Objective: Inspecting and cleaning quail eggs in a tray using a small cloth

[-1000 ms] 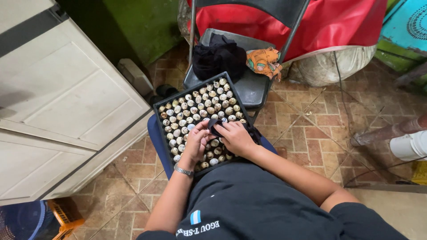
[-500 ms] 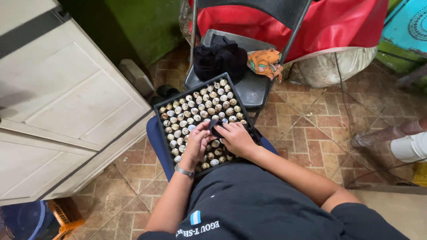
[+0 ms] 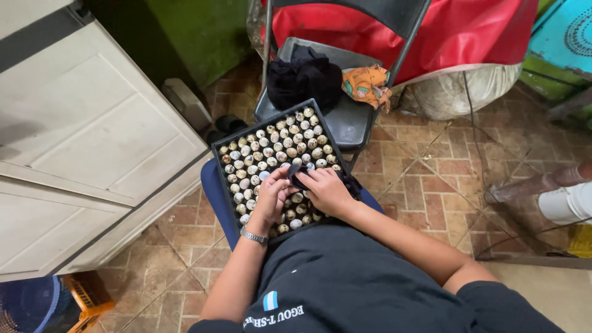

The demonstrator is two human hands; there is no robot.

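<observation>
Both hands, left and right, pinch a dark cloth over the egg tray, fingers clamped for wiping.

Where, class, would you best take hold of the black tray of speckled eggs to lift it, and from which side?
Grip the black tray by its raised rim at the two long sides, one hand each, fingers under the edge. It is wide, flat and packed with loose speckled eggs, so a level two-sided hold likely suits it best; the far end overlaps the folding chair.

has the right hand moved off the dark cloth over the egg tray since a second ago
No. The right hand still pinches the dark cloth at the same spot on the egg tray.
</observation>
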